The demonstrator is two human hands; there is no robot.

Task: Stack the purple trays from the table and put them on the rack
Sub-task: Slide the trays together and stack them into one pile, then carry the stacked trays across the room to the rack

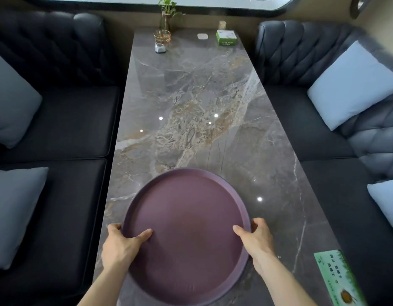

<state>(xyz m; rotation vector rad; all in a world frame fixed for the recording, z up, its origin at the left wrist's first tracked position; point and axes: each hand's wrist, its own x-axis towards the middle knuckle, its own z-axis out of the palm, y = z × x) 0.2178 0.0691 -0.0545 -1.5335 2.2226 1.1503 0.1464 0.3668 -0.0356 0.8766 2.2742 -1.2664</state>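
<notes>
A round purple tray [186, 217] lies at the near end of the grey marble table [191, 107]. A second rim edge shows along its lower right side, so it may be a stack; I cannot tell how many. My left hand [122, 246] grips the tray's left rim, thumb on the inside, fingers under the edge. My right hand [255, 239] holds the right rim the same way. No rack is in view.
Dark sofas [69, 120] with pale blue cushions [350, 85] flank the table on both sides. At the far end stand a plant in a vase [166, 16], a glass bowl [162, 36], a green box [226, 37] and small items. A green card [336, 281] lies near right.
</notes>
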